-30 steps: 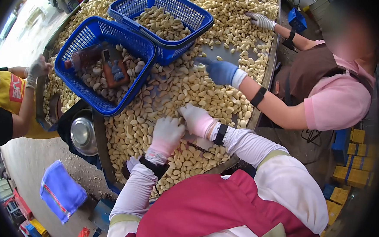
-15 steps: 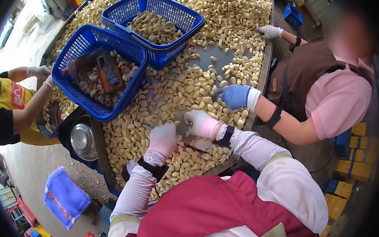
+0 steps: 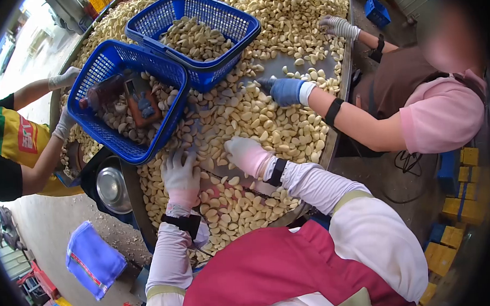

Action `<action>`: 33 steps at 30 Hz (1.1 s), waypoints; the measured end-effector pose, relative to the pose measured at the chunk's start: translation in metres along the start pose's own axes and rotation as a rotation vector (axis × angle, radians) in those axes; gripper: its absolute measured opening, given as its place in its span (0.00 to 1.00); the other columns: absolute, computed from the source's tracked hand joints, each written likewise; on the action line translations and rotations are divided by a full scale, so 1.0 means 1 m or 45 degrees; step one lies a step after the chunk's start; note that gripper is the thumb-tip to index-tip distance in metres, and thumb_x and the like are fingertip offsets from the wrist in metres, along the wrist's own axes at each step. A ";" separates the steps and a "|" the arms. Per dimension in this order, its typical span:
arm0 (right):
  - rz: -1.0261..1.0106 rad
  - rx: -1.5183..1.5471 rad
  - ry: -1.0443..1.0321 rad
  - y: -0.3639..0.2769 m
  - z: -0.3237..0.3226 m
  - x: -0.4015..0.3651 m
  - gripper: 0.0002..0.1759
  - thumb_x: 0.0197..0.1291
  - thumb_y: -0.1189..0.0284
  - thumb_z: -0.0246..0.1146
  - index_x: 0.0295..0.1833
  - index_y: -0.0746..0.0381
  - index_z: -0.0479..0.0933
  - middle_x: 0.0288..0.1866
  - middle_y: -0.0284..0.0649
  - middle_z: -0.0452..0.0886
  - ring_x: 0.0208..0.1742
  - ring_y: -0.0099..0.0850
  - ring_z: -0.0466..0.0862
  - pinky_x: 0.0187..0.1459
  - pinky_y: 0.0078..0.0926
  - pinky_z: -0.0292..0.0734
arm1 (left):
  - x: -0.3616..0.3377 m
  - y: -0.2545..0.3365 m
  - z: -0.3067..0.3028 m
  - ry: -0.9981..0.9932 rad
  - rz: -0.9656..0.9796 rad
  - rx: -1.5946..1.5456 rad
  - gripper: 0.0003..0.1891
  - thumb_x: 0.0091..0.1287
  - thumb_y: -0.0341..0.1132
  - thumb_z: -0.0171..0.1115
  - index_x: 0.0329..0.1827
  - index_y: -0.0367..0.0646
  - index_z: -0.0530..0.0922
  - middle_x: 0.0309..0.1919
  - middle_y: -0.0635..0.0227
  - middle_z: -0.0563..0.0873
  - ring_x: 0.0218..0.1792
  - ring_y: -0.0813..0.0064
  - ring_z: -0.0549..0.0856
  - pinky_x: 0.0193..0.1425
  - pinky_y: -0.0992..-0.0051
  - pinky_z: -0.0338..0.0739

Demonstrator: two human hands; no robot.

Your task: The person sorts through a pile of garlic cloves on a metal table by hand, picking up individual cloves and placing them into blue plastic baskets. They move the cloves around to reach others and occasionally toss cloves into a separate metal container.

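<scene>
Both my hands wear white gloves with pinkish lower parts and rest on a layer of pale peeled garlic cloves [image 3: 226,206]. My left hand [image 3: 180,178] is open, fingers spread over the cloves just below the nearer blue basket [image 3: 171,125]. To its right, my right hand [image 3: 249,155] reaches left with its fingers bent together at the cloves; what they hold, if anything, is hidden. A strip of the grey metal tabletop [image 3: 227,171] shows between the hands. The basket contains more cloves and a dark orange packet or bottle [image 3: 142,101].
A second blue basket [image 3: 217,73] of cloves stands behind. On the right, a co-worker's blue-gloved hand [image 3: 284,91] and striped-gloved hand [image 3: 339,27] touch the cloves. Another person's gloved hands [image 3: 63,123] are at the left basket. A metal bowl [image 3: 112,186] sits by the table's left edge.
My left hand has moved left and up, and its fingers have spread. My right hand has shifted slightly left. The co-worker's blue-gloved hand has moved up and left.
</scene>
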State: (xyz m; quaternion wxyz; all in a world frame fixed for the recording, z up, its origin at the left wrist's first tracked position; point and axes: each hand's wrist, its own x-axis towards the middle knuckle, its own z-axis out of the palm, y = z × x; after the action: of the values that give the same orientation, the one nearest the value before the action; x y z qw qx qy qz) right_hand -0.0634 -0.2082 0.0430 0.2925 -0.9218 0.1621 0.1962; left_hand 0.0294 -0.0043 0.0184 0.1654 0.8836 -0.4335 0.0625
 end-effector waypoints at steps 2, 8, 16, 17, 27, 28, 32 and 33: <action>-0.053 0.041 0.102 0.009 0.007 -0.009 0.09 0.63 0.74 0.61 0.46 0.66 0.80 0.47 0.50 0.82 0.45 0.49 0.87 0.47 0.41 0.83 | -0.004 -0.006 0.000 -0.025 0.008 -0.029 0.20 0.56 0.36 0.66 0.54 0.51 0.81 0.60 0.61 0.77 0.66 0.54 0.73 0.71 0.51 0.65; -0.190 0.515 0.165 0.041 0.002 -0.015 0.08 0.54 0.75 0.64 0.41 0.64 0.80 0.39 0.51 0.84 0.42 0.43 0.86 0.45 0.34 0.81 | -0.004 0.004 0.003 0.022 -0.085 0.002 0.21 0.56 0.36 0.66 0.54 0.51 0.81 0.60 0.59 0.77 0.66 0.53 0.73 0.70 0.51 0.65; -0.296 0.274 0.593 0.042 -0.005 0.008 0.15 0.54 0.75 0.67 0.50 0.61 0.82 0.43 0.52 0.82 0.47 0.46 0.84 0.49 0.38 0.80 | -0.002 0.005 0.001 0.038 -0.054 -0.018 0.22 0.56 0.36 0.65 0.56 0.51 0.81 0.60 0.59 0.77 0.66 0.52 0.73 0.70 0.51 0.65; -0.195 0.122 0.481 0.036 -0.003 0.005 0.16 0.54 0.75 0.67 0.50 0.60 0.81 0.46 0.52 0.81 0.49 0.49 0.83 0.51 0.40 0.80 | -0.004 0.004 0.001 0.040 -0.054 -0.014 0.22 0.56 0.36 0.65 0.56 0.51 0.81 0.60 0.59 0.77 0.66 0.52 0.73 0.70 0.51 0.65; -0.043 0.436 0.121 0.016 -0.027 -0.016 0.07 0.50 0.75 0.68 0.35 0.64 0.79 0.37 0.45 0.81 0.37 0.40 0.85 0.39 0.34 0.80 | -0.004 0.004 0.000 0.033 -0.081 -0.020 0.22 0.56 0.36 0.65 0.56 0.50 0.81 0.60 0.59 0.78 0.65 0.53 0.73 0.71 0.52 0.65; 0.183 0.752 -0.010 0.011 -0.039 -0.020 0.07 0.49 0.75 0.68 0.32 0.64 0.77 0.31 0.42 0.81 0.31 0.34 0.84 0.34 0.31 0.80 | -0.004 0.005 -0.001 0.034 -0.081 -0.026 0.22 0.56 0.36 0.65 0.56 0.50 0.81 0.60 0.59 0.78 0.65 0.53 0.73 0.71 0.52 0.65; 0.075 1.128 -0.171 0.044 -0.024 0.002 0.08 0.51 0.74 0.69 0.30 0.61 0.74 0.25 0.34 0.79 0.25 0.21 0.79 0.26 0.22 0.74 | -0.003 0.005 -0.002 0.036 -0.076 -0.037 0.22 0.55 0.35 0.65 0.56 0.50 0.81 0.59 0.59 0.78 0.64 0.52 0.74 0.70 0.52 0.65; 0.089 1.267 -0.182 0.042 -0.027 0.001 0.07 0.52 0.74 0.68 0.30 0.61 0.75 0.25 0.33 0.79 0.25 0.21 0.78 0.26 0.21 0.72 | -0.003 0.005 -0.002 0.039 -0.075 -0.037 0.22 0.55 0.35 0.65 0.56 0.50 0.81 0.59 0.59 0.78 0.64 0.52 0.74 0.70 0.52 0.65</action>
State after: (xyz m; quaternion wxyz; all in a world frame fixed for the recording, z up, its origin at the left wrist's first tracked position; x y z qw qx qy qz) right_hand -0.0729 -0.2571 0.0425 0.7001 -0.6489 0.2464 0.1675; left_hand 0.0238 -0.0046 0.0207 0.1866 0.8925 -0.4055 0.0646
